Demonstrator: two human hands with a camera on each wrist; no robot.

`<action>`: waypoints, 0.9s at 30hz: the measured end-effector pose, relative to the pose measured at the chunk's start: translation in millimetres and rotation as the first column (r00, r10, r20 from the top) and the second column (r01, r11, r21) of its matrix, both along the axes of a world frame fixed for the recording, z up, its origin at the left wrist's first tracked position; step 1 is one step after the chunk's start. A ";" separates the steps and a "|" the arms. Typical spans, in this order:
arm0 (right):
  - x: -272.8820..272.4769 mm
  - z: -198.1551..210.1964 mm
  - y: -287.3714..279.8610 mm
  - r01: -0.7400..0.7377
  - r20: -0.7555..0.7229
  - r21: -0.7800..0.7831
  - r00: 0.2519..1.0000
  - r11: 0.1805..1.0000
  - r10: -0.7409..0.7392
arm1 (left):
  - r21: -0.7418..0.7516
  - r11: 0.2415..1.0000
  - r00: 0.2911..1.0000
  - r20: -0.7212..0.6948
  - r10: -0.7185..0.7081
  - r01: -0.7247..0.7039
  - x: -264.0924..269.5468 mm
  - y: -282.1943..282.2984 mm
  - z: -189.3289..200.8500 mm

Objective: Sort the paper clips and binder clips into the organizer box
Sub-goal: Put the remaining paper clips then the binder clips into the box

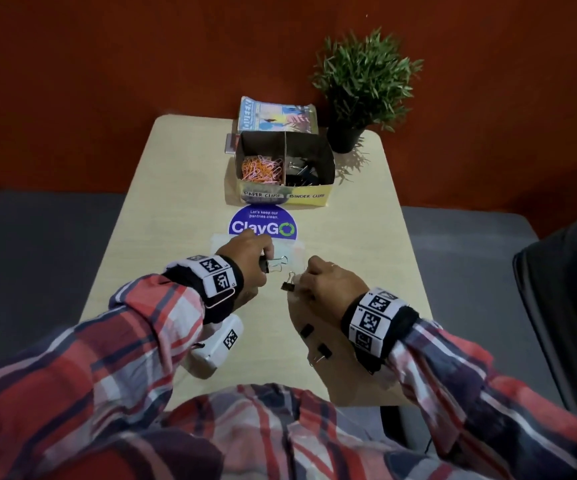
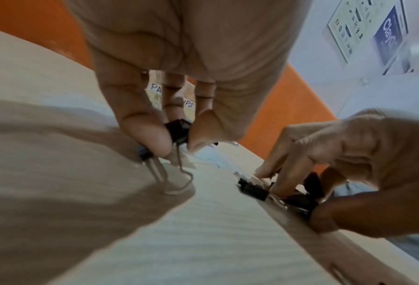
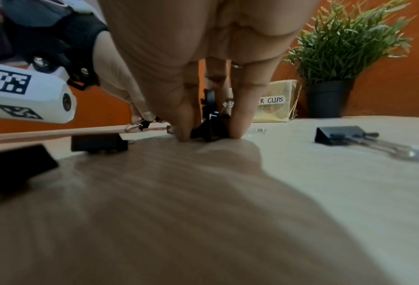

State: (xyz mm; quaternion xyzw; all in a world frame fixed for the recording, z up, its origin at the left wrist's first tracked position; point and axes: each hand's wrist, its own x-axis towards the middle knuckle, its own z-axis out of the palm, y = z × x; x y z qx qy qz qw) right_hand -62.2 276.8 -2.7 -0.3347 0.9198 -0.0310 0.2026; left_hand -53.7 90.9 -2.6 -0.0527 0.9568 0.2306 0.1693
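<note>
The cardboard organizer box (image 1: pixel 328 168) stands at the table's far middle. Its left compartment, labelled paper clips, holds orange and pink paper clips (image 1: pixel 261 169); the right one holds black binder clips (image 1: pixel 301 173). My left hand (image 1: pixel 266 261) (image 2: pixel 179 146) pinches a black binder clip (image 1: pixel 274 265) (image 2: pixel 177 133) just above the table, wire handles hanging down. A little to its right, my right hand (image 1: pixel 302 282) (image 3: pixel 210 135) pinches another black binder clip (image 1: pixel 289 285) (image 3: pixel 209 132) against the tabletop. Two loose binder clips (image 1: pixel 307 330) (image 1: pixel 324 351) lie near my right wrist.
A potted plant (image 1: pixel 363 84) stands at the back right beside the box, with a booklet (image 1: pixel 276 114) behind it. A round ClayGo sticker (image 1: pixel 262 225) and a clear plastic bag (image 1: pixel 294 251) lie in front of the box. Further binder clips (image 3: pixel 339 135) (image 3: pixel 98 142) lie around my right hand.
</note>
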 end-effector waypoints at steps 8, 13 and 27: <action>4.2 -0.1 6.2 -0.040 -0.025 0.011 0.999 0.999 0.041 | 0.020 0.999 0.999 -0.017 -0.035 0.035 -19.9 6.3 12.9; 2.7 6.6 4.1 -0.045 -0.004 0.066 0.999 0.997 0.045 | 0.266 0.963 0.987 -0.140 0.077 -0.038 -55.3 21.5 56.6; -5.7 -10.6 34.3 0.290 0.122 -0.446 0.957 0.847 -0.263 | 0.068 0.990 0.948 -0.304 -0.094 0.120 -112.2 28.3 61.4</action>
